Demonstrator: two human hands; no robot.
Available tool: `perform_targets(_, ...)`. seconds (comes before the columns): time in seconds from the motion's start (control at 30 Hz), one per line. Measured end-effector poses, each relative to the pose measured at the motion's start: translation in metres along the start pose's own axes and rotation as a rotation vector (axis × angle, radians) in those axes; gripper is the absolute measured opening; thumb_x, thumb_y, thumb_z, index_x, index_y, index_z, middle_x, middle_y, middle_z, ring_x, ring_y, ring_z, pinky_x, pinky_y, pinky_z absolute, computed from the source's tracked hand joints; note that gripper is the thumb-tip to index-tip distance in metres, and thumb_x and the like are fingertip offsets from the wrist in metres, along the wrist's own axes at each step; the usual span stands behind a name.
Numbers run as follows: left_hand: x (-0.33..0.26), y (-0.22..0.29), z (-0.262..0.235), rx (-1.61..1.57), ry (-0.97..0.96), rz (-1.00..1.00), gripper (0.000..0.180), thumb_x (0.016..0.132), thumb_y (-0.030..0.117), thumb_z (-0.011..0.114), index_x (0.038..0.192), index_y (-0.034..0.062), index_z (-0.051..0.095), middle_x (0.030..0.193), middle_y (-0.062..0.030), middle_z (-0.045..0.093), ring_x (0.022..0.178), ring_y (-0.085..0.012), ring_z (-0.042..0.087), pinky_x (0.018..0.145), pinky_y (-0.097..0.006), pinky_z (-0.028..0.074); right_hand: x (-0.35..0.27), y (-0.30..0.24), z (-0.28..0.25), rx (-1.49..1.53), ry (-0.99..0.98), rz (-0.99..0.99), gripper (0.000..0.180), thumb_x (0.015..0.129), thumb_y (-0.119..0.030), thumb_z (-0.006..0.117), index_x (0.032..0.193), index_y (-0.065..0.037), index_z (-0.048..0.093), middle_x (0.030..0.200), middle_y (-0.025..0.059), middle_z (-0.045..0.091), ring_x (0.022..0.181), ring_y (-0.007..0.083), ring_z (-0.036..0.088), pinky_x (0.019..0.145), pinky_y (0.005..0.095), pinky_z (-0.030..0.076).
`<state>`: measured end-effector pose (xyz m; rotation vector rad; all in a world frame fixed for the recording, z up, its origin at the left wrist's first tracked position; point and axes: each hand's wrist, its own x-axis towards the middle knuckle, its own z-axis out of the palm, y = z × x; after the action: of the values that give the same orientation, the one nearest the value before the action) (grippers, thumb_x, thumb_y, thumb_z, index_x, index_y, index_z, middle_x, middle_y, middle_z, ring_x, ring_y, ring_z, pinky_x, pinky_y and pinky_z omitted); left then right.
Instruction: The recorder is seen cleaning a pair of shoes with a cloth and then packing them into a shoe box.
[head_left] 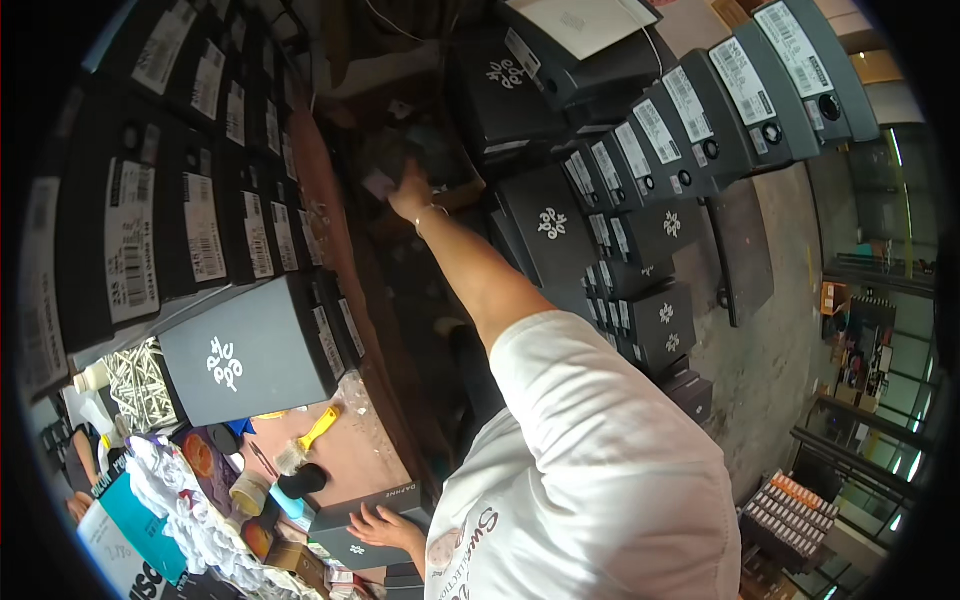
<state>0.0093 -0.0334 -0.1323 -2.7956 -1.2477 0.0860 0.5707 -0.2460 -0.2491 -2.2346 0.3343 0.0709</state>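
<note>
My right hand is stretched far out, a thin bracelet on its wrist. Its fingers close on a dark box with a pale label, low between the stacks; what else lies there is blurred. My left hand lies flat, fingers spread, on a dark grey lidded box at the edge of the brown worktop. A white short sleeve covers my right shoulder.
Black shoe boxes with white labels are stacked on the left and in rows on the right. A large grey box, a yellow-handled brush, jars and rags sit on the worktop. The concrete floor lies to the right.
</note>
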Motion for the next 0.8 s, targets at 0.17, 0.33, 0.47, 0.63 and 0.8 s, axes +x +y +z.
perform_targets(0.17,0.000,-0.003,0.004,-0.017,-0.011,-0.006,0.043,0.094,0.042,0.043,0.119,0.0093,0.055,0.138,-0.0129,0.039,0.135,-0.0362,0.023,0.106,-0.054,0.019,-0.034,0.019,0.030,-0.132,-0.270,-0.086,0.064,0.078,-0.021,0.067,0.132,0.000,0.041,0.119,0.0256,0.054,0.111,0.0397,0.052,0.094,0.0428,0.043)
perform_targets(0.33,-0.002,0.001,-0.025,-0.419,0.077,-0.060,0.054,0.094,0.035,0.050,0.135,0.0026,0.038,0.139,-0.0272,0.031,0.129,-0.0410,0.031,0.105,-0.048,0.026,-0.209,0.104,0.064,-0.126,-0.889,-0.186,0.024,0.076,-0.026,0.061,0.079,-0.002,0.064,0.077,0.0181,0.064,0.067,0.0290,0.061,0.061,0.0421,0.048)
perform_targets(0.47,-0.060,-0.056,-0.018,-0.314,0.175,-0.556,0.066,0.090,0.042,0.055,0.137,0.0012,0.033,0.140,-0.0242,0.030,0.125,-0.0376,0.037,0.103,-0.045,0.032,-0.369,0.075,0.030,0.381,-1.341,-0.106,0.031,0.084,-0.030,0.064,0.087,0.001,0.065,0.078,0.0138,0.067,0.067,0.0210,0.064,0.060,0.0351,0.049)
perform_targets(0.63,-0.089,-0.079,-0.027,-1.629,-0.359,-1.217,0.062,0.087,0.045,0.061,0.128,0.0018,0.044,0.123,-0.0138,0.050,0.108,-0.0229,0.048,0.089,-0.037,0.041,-0.441,-0.016,0.030,0.311,-1.376,-0.494,0.045,0.088,-0.041,0.053,0.087,0.002,0.065,0.080,0.0218,0.064,0.078,0.0352,0.063,0.072,0.0419,0.048)
perform_targets(0.8,-0.071,-0.080,-0.012,-1.865,-0.171,-1.094,0.032,0.086,0.039,0.064,0.091,0.0094,0.053,0.072,0.0020,0.044,0.062,-0.0089,0.039,0.062,-0.024,0.040,-0.460,-0.081,0.050,-0.270,-1.484,-0.776,0.064,0.080,-0.057,0.056,0.098,0.003,0.067,0.093,0.0211,0.067,0.088,0.0356,0.064,0.081,0.0420,0.048)
